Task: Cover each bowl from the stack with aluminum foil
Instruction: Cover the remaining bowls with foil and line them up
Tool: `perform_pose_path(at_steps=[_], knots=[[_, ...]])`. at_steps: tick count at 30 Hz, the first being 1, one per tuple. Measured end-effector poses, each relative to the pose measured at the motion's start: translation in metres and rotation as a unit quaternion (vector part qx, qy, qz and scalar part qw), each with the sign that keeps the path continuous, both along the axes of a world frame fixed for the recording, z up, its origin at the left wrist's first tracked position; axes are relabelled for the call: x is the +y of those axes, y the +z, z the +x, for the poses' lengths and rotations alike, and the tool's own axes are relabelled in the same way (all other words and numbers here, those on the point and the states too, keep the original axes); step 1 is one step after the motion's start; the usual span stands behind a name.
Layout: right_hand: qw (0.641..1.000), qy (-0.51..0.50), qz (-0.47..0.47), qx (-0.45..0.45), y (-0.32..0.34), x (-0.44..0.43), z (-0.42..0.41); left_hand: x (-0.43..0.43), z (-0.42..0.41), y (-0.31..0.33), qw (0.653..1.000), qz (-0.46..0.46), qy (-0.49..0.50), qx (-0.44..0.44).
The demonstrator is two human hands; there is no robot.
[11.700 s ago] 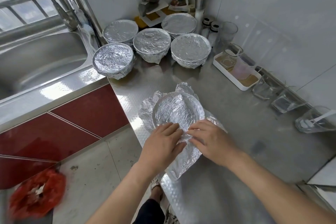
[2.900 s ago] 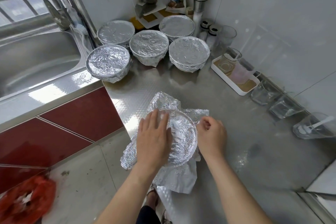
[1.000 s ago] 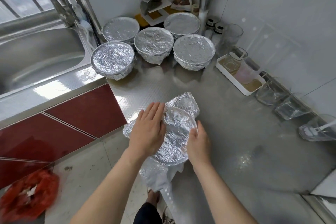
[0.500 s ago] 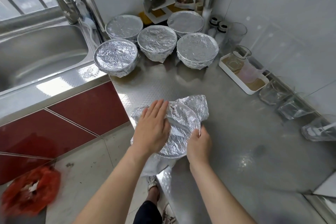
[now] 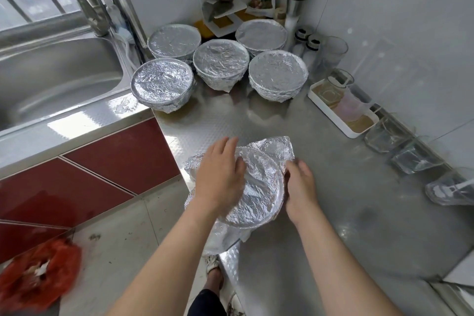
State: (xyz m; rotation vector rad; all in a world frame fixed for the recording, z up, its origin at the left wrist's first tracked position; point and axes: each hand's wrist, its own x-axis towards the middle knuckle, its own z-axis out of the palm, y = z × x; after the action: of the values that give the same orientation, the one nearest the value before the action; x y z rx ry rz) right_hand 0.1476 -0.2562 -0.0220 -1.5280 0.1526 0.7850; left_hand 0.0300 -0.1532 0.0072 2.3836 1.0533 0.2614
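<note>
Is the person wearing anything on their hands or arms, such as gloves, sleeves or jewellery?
Nothing that shows. The left hand and right hand are bare, with no gloves and no rings in view. The wrists carry no watch or bracelet. The left forearm and right forearm are uncovered down to the bottom edge of the picture, so no sleeve can be seen.

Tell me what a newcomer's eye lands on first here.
Two hands work a crinkled foil-draped bowl at the near edge of the counter: the left hand lies flat on top, the right hand curls at its right rim. Behind, five foil-covered bowls cluster by the sink.
</note>
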Motion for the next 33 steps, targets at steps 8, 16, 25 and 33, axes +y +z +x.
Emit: perform_pose_path(at_steps=[8, 16, 25, 33], knots=[[0.991, 0.075, 0.07, 0.083, 0.005, 0.003, 0.032, 0.071, 0.102, 0.011, 0.951, -0.288, -0.083, 0.074], [0.969, 0.2, -0.026, 0.139, 0.009, 0.038, 0.086, 0.043, 0.08, -0.004, 0.995, -0.017, -0.071, 0.074], [0.943, 0.303, -0.106, 0.085, 0.0, 0.071, 0.117, 0.009, 0.064, -0.041, 0.98, 0.16, -0.104, 0.062], [0.963, 0.238, -0.117, 0.043, -0.005, 0.08, 0.109, 0.005, 0.061, -0.042, 0.985, 0.142, -0.09, 0.043]])
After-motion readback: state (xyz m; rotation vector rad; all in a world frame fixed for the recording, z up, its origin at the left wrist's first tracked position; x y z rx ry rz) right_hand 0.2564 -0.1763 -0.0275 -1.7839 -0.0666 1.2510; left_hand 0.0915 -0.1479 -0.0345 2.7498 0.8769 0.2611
